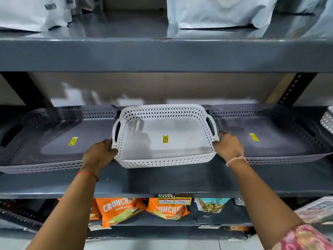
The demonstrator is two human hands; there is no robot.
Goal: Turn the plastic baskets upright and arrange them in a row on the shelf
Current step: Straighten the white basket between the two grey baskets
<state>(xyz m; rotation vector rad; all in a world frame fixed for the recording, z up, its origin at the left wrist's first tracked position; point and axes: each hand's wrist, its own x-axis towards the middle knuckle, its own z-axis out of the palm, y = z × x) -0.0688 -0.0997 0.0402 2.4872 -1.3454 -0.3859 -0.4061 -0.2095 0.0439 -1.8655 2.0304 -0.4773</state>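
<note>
A white perforated plastic basket [164, 156] stands upright in the middle of the grey shelf [162, 179], a yellow sticker on its floor. My left hand [98, 156] grips its left side below the handle. Its right side is held by my right hand [228, 146] at the handle. A grey basket [54, 134] stands upright to the left and another grey basket [270, 130] to the right, each touching or nearly touching the white one. All three form a row.
The shelf above [162, 55] overhangs the baskets and carries white bags [219, 11]. Orange snack packets [119, 210] lie on the shelf below. A price tag [173, 200] hangs on the shelf's front edge. Part of another perforated basket [327, 121] shows at far right.
</note>
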